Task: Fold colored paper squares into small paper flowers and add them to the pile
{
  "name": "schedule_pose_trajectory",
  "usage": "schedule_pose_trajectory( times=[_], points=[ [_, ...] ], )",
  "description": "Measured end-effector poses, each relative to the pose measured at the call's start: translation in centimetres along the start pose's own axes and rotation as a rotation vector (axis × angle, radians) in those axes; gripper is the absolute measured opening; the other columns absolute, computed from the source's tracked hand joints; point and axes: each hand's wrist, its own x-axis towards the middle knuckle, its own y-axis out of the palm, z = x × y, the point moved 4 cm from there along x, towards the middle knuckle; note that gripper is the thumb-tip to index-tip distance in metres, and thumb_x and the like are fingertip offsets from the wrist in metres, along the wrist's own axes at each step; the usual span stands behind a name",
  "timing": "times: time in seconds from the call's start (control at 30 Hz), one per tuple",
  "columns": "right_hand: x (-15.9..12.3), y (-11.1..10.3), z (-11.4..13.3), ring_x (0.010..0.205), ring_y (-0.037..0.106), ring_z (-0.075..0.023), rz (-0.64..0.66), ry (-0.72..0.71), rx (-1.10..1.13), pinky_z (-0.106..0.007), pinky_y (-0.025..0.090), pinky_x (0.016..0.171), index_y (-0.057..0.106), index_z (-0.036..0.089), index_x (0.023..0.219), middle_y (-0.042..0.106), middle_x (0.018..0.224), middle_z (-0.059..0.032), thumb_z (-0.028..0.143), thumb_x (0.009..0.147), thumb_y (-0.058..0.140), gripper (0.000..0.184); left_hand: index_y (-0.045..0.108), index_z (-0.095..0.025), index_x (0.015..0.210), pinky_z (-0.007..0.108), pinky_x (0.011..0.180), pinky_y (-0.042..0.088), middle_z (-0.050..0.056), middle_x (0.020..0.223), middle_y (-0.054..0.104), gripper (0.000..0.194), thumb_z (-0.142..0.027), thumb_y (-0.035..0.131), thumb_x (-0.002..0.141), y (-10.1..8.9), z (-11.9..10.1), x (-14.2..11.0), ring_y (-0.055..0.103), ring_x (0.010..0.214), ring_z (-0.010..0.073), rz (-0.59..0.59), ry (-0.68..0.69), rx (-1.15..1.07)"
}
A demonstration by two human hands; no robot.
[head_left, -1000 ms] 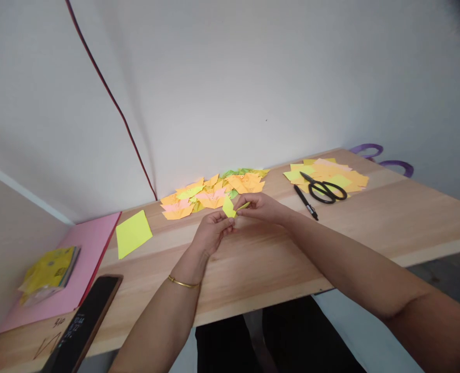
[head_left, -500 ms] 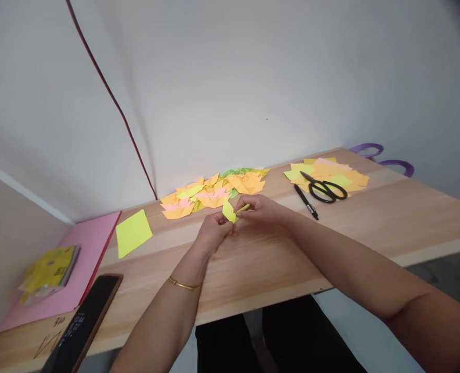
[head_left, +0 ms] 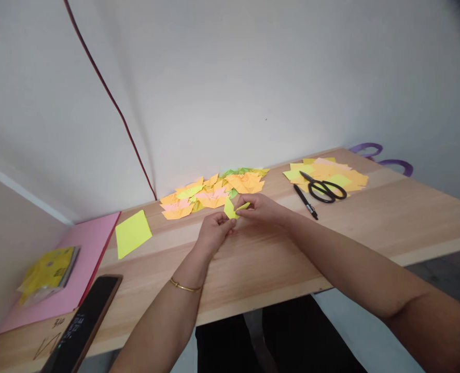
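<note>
Between my two hands is a small folded piece of yellow paper (head_left: 230, 208), its two pointed flaps angled up and outward. My left hand (head_left: 214, 232) pinches its lower end between thumb and fingers. From the right, my right hand (head_left: 261, 209) closes its fingertips on the other flap. Just behind the hands lies a row of folded paper pieces (head_left: 210, 197) in orange, pink, yellow and green, some with small drawn marks. The fingers partly hide the held paper's lower edge.
To the right, black scissors (head_left: 323, 189) rest on a pile of paper sheets (head_left: 354, 178), with a black pen (head_left: 306, 201) beside them. At left are a yellow paper stack (head_left: 133, 234), a pink sheet (head_left: 92, 243), a yellow packet (head_left: 49, 269) and a phone (head_left: 84, 324). Purple handles (head_left: 395, 167) show beyond the right edge.
My left thumb has shifted slightly up and right along the yellow paper's lower end. Both hands otherwise stay in nearly the same place, still on the paper.
</note>
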Motion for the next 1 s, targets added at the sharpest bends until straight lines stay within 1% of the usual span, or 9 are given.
schedule_pose_trajectory(
  times=[0.2, 0.4, 0.47, 0.53, 0.63, 0.77, 0.87, 0.93, 1.0],
  points=[
    [-0.02, 0.10, -0.05, 0.088, 0.059, -0.0159, -0.041, 0.021, -0.035, -0.027, 0.044, 0.072, 0.060, 0.018, 0.077, 0.065, 0.093, -0.0037, 0.026, 0.072, 0.055, 0.011, 0.056, -0.015, 0.063, 0.024, 0.054, 0.043, -0.004, 0.048, 0.049, 0.022, -0.033, 0.069, 0.065, 0.17, -0.38, -0.11, 0.049, 0.046, 0.0089, -0.013, 0.013, 0.031],
    [0.11, 0.29, -0.01, 0.090, 0.058, -0.0166, -0.054, 0.039, -0.061, -0.025, 0.044, 0.069, 0.061, 0.018, 0.080, 0.065, 0.095, -0.0038, 0.027, 0.073, 0.055, 0.013, 0.053, -0.016, 0.061, 0.023, 0.052, 0.040, -0.004, 0.046, 0.048, 0.022, -0.033, 0.064, 0.069, 0.41, -0.86, -0.37, 0.049, 0.045, 0.0093, -0.037, 0.031, 0.062],
    [0.17, 0.32, 0.14, 0.084, 0.058, -0.0154, -0.065, 0.052, -0.069, -0.025, 0.043, 0.067, 0.060, 0.018, 0.080, 0.064, 0.093, -0.0033, 0.027, 0.072, 0.056, 0.013, 0.053, -0.017, 0.061, 0.023, 0.052, 0.040, -0.004, 0.047, 0.048, 0.022, -0.033, 0.063, 0.070, 0.36, -0.86, -0.37, 0.049, 0.046, 0.0096, -0.041, 0.043, 0.084],
    [0.21, 0.28, 0.26, 0.073, 0.056, -0.0127, -0.081, 0.074, -0.078, -0.025, 0.043, 0.063, 0.058, 0.018, 0.082, 0.064, 0.093, -0.0030, 0.028, 0.071, 0.057, 0.015, 0.052, -0.017, 0.060, 0.023, 0.053, 0.040, -0.004, 0.047, 0.048, 0.023, -0.034, 0.063, 0.070, 0.25, -0.83, -0.32, 0.049, 0.047, 0.0098, -0.045, 0.062, 0.100],
    [0.17, 0.17, 0.36, 0.058, 0.049, -0.0082, -0.092, 0.099, -0.088, -0.024, 0.041, 0.058, 0.058, 0.018, 0.084, 0.063, 0.095, -0.0027, 0.029, 0.070, 0.058, 0.018, 0.054, -0.016, 0.061, 0.022, 0.052, 0.039, -0.002, 0.049, 0.051, 0.023, -0.034, 0.065, 0.069, 0.09, -0.63, -0.21, 0.048, 0.048, 0.0093, -0.051, 0.064, 0.080],
    [0.02, -0.07, 0.33, 0.050, 0.042, -0.0051, -0.100, 0.088, -0.085, -0.024, 0.039, 0.054, 0.057, 0.018, 0.088, 0.062, 0.098, -0.0026, 0.031, 0.070, 0.058, 0.021, 0.060, -0.015, 0.070, 0.021, 0.052, 0.037, 0.001, 0.059, 0.059, 0.022, -0.036, 0.066, 0.069, 0.07, -0.24, -0.06, 0.052, 0.053, 0.0097, -0.026, 0.030, -0.003],
    [-0.01, -0.04, 0.11, 0.050, 0.042, -0.0046, -0.080, 0.081, -0.071, -0.023, 0.039, 0.054, 0.057, 0.019, 0.091, 0.061, 0.102, -0.0032, 0.032, 0.070, 0.059, 0.025, 0.060, -0.015, 0.070, 0.021, 0.054, 0.038, 0.001, 0.061, 0.060, 0.021, -0.035, 0.066, 0.069, 0.01, -0.22, 0.03, 0.052, 0.054, 0.0095, -0.026, 0.040, -0.034],
    [0.01, 0.12, -0.05, 0.054, 0.046, -0.0059, -0.058, 0.084, -0.072, -0.024, 0.040, 0.056, 0.057, 0.019, 0.091, 0.060, 0.102, -0.0030, 0.033, 0.069, 0.061, 0.027, 0.058, -0.015, 0.069, 0.021, 0.054, 0.038, -0.001, 0.058, 0.057, 0.021, -0.034, 0.066, 0.069, -0.08, -0.37, 0.04, 0.051, 0.053, 0.0095, -0.036, 0.060, 0.004],
    [0.02, 0.30, -0.14, 0.062, 0.051, -0.0089, -0.050, 0.082, -0.077, -0.024, 0.040, 0.059, 0.058, 0.019, 0.089, 0.061, 0.098, -0.0022, 0.034, 0.068, 0.062, 0.025, 0.057, -0.016, 0.068, 0.021, 0.053, 0.037, -0.003, 0.055, 0.053, 0.021, -0.035, 0.066, 0.068, -0.19, -0.60, -0.02, 0.049, 0.052, 0.0095, -0.052, 0.079, 0.077]
  ],
)
